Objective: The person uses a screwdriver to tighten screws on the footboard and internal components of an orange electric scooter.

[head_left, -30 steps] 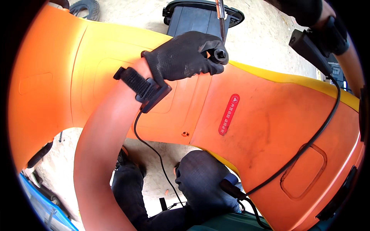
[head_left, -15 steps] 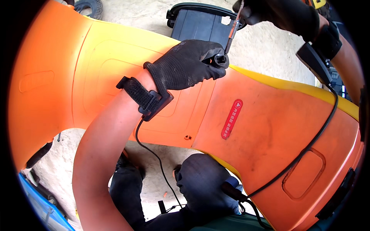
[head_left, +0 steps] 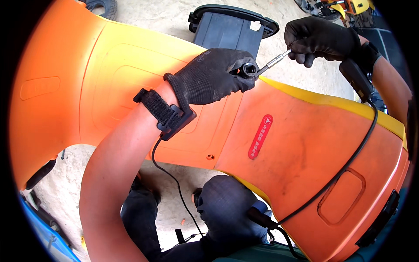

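My left hand (head_left: pixel 214 75), in a black knit glove, is closed above the middle of an orange and yellow moulded body panel (head_left: pixel 283 148). A dark socket (head_left: pixel 249 69) with a hollow end pokes out between its thumb and fingers; the rest of it is hidden in the fist. My right hand (head_left: pixel 321 41), gloved alike, pinches the far end of a thin metal rod with a silver sleeve (head_left: pixel 275 60). The rod slants down leftward, its dark tip beside my left thumb; whether it touches the glove I cannot tell.
Behind the panel a dark grey plastic tray-like part (head_left: pixel 229 30) lies on sandy ground. A small round hole (head_left: pixel 210 156) sits near the panel's close edge. A black cable (head_left: pixel 349 163) from my right wrist crosses the panel. A tyre (head_left: pixel 104 8) lies far left.
My right hand has come down and toward the body, turning the metal rod from nearly upright to a flatter slant. My left hand stays almost in place, holding the socket.
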`<act>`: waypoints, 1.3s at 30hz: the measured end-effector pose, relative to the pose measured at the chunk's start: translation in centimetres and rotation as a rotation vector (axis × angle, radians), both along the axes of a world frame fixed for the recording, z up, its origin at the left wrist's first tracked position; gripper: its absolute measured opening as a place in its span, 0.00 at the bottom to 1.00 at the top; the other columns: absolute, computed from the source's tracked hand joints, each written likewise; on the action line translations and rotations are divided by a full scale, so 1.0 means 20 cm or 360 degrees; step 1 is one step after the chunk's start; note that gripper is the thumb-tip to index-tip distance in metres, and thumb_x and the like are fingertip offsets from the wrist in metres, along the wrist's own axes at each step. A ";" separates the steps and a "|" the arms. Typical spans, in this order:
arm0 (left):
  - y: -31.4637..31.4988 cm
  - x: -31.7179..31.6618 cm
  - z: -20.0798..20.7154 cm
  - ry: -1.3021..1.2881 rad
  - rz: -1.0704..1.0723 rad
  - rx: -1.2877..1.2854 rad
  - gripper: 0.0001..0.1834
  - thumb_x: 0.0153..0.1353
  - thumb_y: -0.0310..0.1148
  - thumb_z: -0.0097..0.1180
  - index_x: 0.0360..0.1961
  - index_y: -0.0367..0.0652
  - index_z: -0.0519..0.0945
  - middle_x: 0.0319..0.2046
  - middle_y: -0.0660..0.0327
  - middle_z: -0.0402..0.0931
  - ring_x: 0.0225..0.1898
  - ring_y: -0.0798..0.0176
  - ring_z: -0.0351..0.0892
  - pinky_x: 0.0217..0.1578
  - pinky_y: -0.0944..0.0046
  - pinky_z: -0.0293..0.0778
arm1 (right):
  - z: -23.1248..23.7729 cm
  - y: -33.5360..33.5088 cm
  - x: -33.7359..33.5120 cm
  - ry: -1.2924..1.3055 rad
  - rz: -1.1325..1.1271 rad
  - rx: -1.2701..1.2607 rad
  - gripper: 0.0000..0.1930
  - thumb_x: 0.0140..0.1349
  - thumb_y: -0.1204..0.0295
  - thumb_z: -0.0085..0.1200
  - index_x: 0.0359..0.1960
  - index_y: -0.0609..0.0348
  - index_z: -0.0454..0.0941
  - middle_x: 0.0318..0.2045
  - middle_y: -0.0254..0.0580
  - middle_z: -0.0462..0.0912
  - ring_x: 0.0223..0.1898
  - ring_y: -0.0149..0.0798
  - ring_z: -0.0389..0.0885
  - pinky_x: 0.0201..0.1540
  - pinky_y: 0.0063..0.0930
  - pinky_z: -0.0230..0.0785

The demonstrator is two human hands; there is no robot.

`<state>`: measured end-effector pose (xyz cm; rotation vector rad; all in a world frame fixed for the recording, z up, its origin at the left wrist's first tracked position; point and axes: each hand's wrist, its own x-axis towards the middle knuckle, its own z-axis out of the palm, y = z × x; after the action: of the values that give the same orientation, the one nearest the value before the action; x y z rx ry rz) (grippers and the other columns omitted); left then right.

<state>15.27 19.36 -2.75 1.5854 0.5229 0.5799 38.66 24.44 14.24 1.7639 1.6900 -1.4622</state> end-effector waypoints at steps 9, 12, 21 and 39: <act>-0.02 0.01 -0.01 -0.0077 0.0083 0.0013 0.11 0.60 0.35 0.62 0.39 0.38 0.80 0.28 0.56 0.80 0.32 0.61 0.79 0.38 0.60 0.74 | -0.04 0.02 -0.13 -0.0624 0.0976 -0.0386 0.09 0.60 0.76 0.59 0.42 0.61 0.85 0.29 0.36 0.86 0.31 0.28 0.80 0.35 0.26 0.72; -0.01 0.01 -0.02 -0.0106 0.0074 0.0002 0.12 0.60 0.36 0.62 0.39 0.38 0.80 0.28 0.56 0.80 0.31 0.61 0.79 0.37 0.61 0.74 | -0.07 0.03 -0.08 -0.0635 0.1162 -0.0226 0.07 0.59 0.76 0.59 0.38 0.60 0.86 0.28 0.37 0.85 0.29 0.28 0.80 0.32 0.26 0.72; -0.02 0.00 0.00 0.0038 0.0117 0.0082 0.10 0.62 0.34 0.63 0.41 0.41 0.81 0.29 0.66 0.78 0.30 0.74 0.74 0.31 0.70 0.72 | -0.06 0.01 -0.12 -0.0628 0.0760 -0.0461 0.09 0.61 0.75 0.58 0.41 0.65 0.84 0.30 0.42 0.85 0.27 0.32 0.83 0.30 0.27 0.78; -0.01 0.01 0.01 0.0073 0.0092 0.0093 0.11 0.61 0.33 0.64 0.41 0.39 0.81 0.29 0.64 0.78 0.29 0.74 0.75 0.32 0.70 0.73 | -0.04 0.00 -0.16 -0.0626 0.0763 -0.0522 0.09 0.62 0.75 0.58 0.41 0.66 0.83 0.29 0.42 0.85 0.28 0.32 0.84 0.29 0.27 0.79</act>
<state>15.54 19.18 -2.62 1.6466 0.5927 0.6084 35.48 24.35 13.52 1.2556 1.4355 -1.0272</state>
